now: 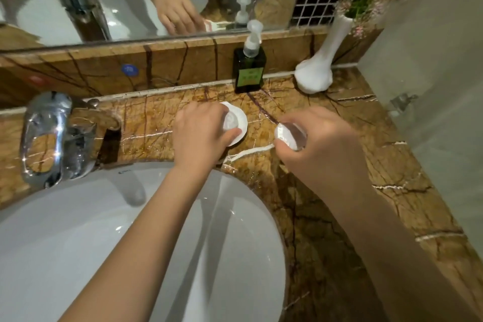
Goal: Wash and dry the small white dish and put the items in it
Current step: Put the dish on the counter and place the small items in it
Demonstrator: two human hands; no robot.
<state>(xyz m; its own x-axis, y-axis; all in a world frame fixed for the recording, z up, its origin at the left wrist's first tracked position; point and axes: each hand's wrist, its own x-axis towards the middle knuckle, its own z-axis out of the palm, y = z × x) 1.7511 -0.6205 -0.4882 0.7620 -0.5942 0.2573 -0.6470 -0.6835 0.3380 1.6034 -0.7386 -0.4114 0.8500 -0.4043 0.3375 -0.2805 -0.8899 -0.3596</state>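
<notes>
Glossy oval basin (78, 243) | left hand (201, 136) fingers pinching round dish (239, 123) | right hand (321, 149) – clasping clear-wrapped item (288, 136)

Glossy white ceramic basin (78, 243), polished chrome tap (49, 136), veined brown marble counter (326, 217), perhaps glazed dish (239, 125)

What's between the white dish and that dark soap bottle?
Nothing: in the head view, only bare marble counter separates the white dish from the soap bottle.

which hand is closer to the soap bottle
Left, though only by a little. The left hand is on the small white dish, just below the soap bottle; the right hand is lower and to the bottle's right.
</notes>
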